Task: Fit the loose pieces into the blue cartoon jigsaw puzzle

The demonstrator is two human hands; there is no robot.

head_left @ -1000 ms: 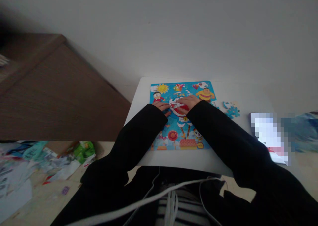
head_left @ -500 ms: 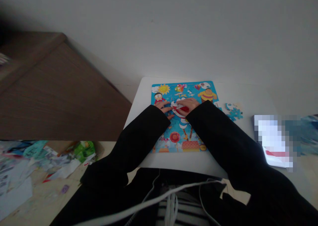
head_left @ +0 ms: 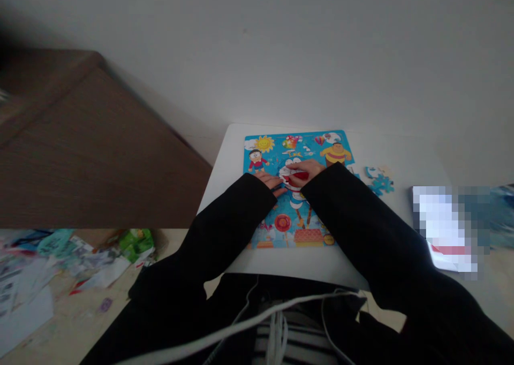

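Note:
A blue jigsaw puzzle with cartoon figures lies flat on a white table. My right hand is over the red mouth of the big blue-and-white face near its middle. Thumb and forefinger are bent around a puzzle piece there, whose edges are partly hidden. At the lower left of that face rests my left hand, palm down, fingers stretched and laid on the puzzle. Loose puzzle pieces lie in a small cluster right of the board, beyond my right sleeve.
At the table's right side lies a blurred-out, bright-screened device. A brown wooden cabinet stands on the left, with bags and papers on the floor below. A white cable crosses my lap. The wall rises behind the table.
My left hand has drawn back slightly toward me, uncovering the figure in the red top. My right hand has shifted slightly and stays on the face.

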